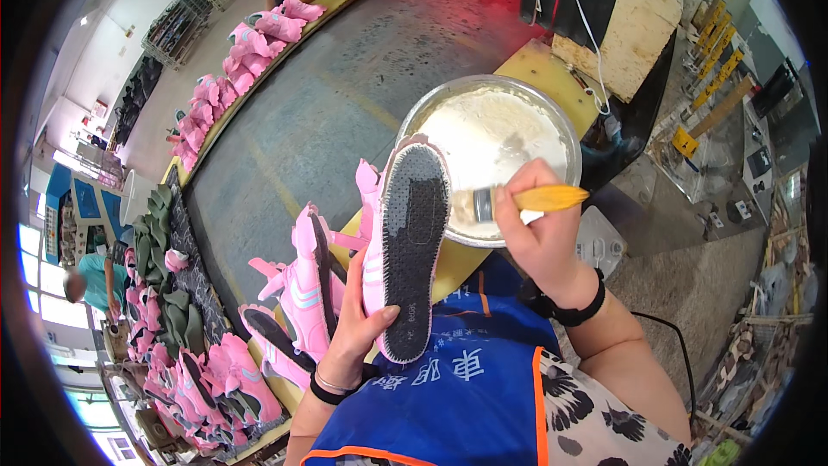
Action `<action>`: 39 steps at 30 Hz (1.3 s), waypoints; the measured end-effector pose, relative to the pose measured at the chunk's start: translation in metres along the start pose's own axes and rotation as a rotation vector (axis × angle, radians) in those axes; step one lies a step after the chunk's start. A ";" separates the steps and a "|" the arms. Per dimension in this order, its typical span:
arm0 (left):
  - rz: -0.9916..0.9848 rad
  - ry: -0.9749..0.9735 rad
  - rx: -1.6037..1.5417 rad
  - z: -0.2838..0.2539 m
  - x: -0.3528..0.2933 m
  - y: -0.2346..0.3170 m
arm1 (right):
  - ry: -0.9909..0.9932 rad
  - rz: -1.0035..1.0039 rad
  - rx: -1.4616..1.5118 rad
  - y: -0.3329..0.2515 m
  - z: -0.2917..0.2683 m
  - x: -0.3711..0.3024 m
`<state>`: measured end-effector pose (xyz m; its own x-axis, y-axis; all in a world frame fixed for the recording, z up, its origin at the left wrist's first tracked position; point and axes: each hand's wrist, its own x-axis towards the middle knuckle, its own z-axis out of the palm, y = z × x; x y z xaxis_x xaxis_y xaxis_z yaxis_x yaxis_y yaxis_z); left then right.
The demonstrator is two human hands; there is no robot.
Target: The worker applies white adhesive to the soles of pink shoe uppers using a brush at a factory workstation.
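My left hand [359, 331] grips a pink shoe upper around its heel end, its thumb pressed on the dark sole side. The shoe upper [415, 246] stands upright with its black stitched bottom turned up, part of which looks darker and wet near the toe. In my right hand [545, 237] is a paintbrush [552, 198] with a yellow handle. Its bristles point left, over the near rim of a metal bowl [573, 125] and close beside the shoe's edge. White creamy liquid [509, 134] fills the bowl.
Several pink shoe uppers [302, 293] lean at my left. A grey conveyor belt [328, 112] curves past, with more pink uppers [250, 52] along its far edge. Grey-green uppers [155, 233] lie on a left table. Two people work farther off. A plywood panel [642, 22] stands behind the bowl.
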<state>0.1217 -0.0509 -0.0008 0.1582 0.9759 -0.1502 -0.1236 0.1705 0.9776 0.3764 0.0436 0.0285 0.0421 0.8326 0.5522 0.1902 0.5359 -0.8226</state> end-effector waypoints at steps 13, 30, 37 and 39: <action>0.012 0.042 -0.027 0.006 0.000 0.007 | 0.018 -0.050 0.002 -0.006 0.018 -0.007; 0.002 0.039 -0.188 0.010 0.003 0.023 | -0.071 0.025 0.029 -0.033 0.015 -0.012; -0.042 -0.048 -0.137 -0.002 -0.002 0.016 | -0.229 -0.003 -0.178 -0.016 0.008 0.037; -0.060 -0.052 -0.144 -0.005 -0.006 0.015 | -0.270 0.029 -0.200 -0.005 0.006 0.051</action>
<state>0.1139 -0.0535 0.0137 0.2194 0.9557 -0.1961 -0.2510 0.2495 0.9353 0.3719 0.0837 0.0601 -0.2059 0.8684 0.4511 0.3828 0.4957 -0.7796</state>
